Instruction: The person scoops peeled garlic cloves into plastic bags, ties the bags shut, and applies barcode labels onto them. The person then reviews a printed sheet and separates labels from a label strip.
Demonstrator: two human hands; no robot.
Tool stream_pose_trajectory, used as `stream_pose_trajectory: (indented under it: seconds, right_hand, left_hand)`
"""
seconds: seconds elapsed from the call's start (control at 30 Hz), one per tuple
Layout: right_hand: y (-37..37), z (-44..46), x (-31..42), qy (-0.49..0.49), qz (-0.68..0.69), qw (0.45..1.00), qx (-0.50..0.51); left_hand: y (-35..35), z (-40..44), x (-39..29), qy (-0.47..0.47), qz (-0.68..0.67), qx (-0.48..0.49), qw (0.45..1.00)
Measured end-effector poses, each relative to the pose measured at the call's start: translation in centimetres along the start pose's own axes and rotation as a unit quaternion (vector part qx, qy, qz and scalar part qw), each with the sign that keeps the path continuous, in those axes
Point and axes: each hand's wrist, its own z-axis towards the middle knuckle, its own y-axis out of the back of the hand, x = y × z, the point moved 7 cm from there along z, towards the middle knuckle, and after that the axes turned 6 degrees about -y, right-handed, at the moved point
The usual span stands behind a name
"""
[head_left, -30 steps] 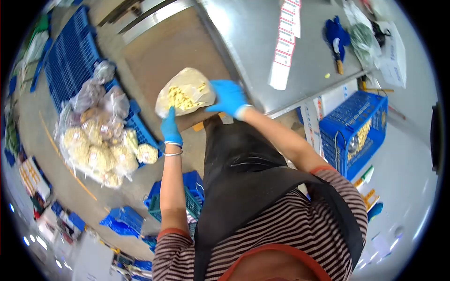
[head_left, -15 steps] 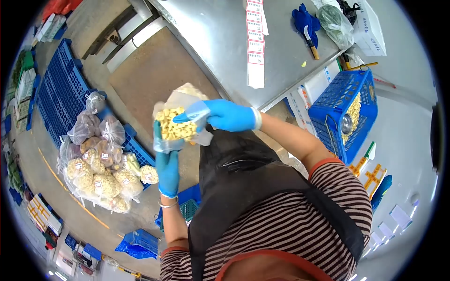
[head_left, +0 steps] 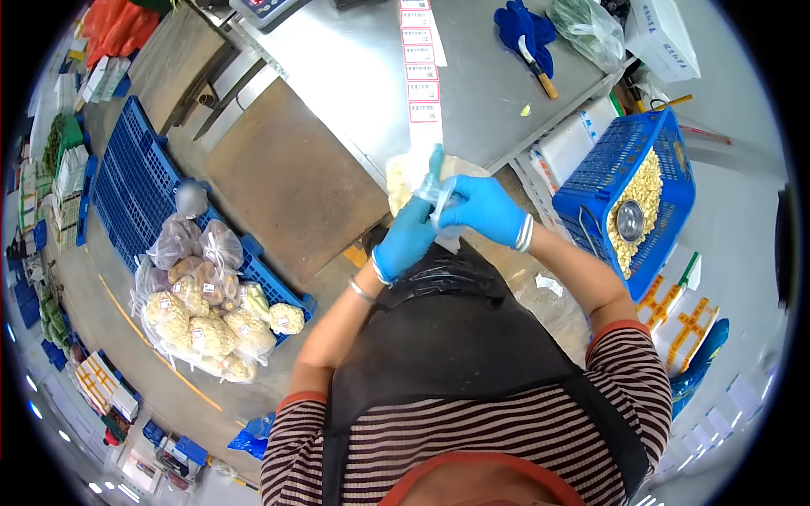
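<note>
My left hand (head_left: pixel 405 238), in a blue glove, is closed round the gathered neck of a clear plastic bag (head_left: pixel 398 187), thumb pointing up. My right hand (head_left: pixel 491 212), gloved alike, pinches the bunched plastic just right of it. The bag's pale yellow contents, which look like peeled garlic cloves, show only in part behind the hands. Beyond the bag, a strip of white labels with red borders (head_left: pixel 422 88) runs along the steel table (head_left: pixel 346 76).
At right stands a blue crate (head_left: pixel 582 198) of pale cloves with a metal bowl (head_left: pixel 629 221) in it. A knife (head_left: pixel 537 67) lies by a blue glove (head_left: pixel 523 29) on the table. Filled bags (head_left: pixel 215 333) rest on blue pallets (head_left: pixel 126 181) at left. A brown board (head_left: pixel 287 181) lies ahead.
The bag has moved right, toward the table's near corner. Its open mouth is now gathered. My right hand has left the cloves and grips the plastic; my left hand has shifted to the neck.
</note>
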Motion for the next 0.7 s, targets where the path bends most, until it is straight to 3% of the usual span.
stream_pose_trajectory:
  seconds: [0.03,0.07,0.17,0.2,0.23,0.3,0.37,0.4,0.43,0.5,0.6,0.7]
  right_hand:
    - [1.2,-0.7,-0.1,-0.020,-0.103,0.993,-0.050]
    - [1.9,-1.6,0.3,0.061,-0.149,0.980,-0.113]
    - [3.9,-3.7,1.0,0.173,-0.211,0.948,-0.162]
    - [4.2,-4.0,1.1,0.214,-0.174,0.945,-0.177]
    - [4.6,-3.4,0.2,0.206,-0.156,0.950,-0.177]
    - [5.3,-0.5,-3.0,0.192,-0.120,0.958,-0.175]
    - [7.3,6.3,-9.9,-0.019,0.013,0.987,-0.157]
    - [7.2,9.8,-13.1,-0.048,-0.005,0.980,-0.193]
    - [7.1,12.4,-15.4,-0.077,-0.021,0.970,-0.232]
    - [6.5,14.3,-15.3,-0.062,-0.044,0.960,-0.270]
    - [5.7,14.3,-14.6,-0.032,-0.033,0.951,-0.306]
    - [6.4,12.3,-11.4,-0.004,0.004,0.949,-0.315]
  left_hand:
    - [-0.9,0.8,-1.0,0.009,-0.045,0.013,0.999]
    - [-1.6,1.3,-1.0,0.026,-0.079,0.017,0.996]
    - [-2.0,2.0,-0.3,0.091,-0.151,0.002,0.984]
    - [-1.4,2.5,-1.8,0.082,-0.132,-0.009,0.988]
    - [-0.3,2.6,-1.8,0.069,-0.078,-0.012,0.994]
    - [2.1,2.2,0.8,0.133,0.130,0.018,0.982]
    - [2.1,1.6,3.6,0.028,0.365,0.088,0.926]
    - [1.8,1.4,4.5,-0.028,0.474,0.122,0.871]
    - [-0.4,0.4,3.8,-0.118,0.467,0.122,0.868]
    - [-1.7,0.2,2.3,-0.129,0.498,0.098,0.852]
    - [1.1,-0.4,4.4,0.017,0.425,0.007,0.905]
    - [3.5,0.7,6.1,0.237,0.311,-0.080,0.917]
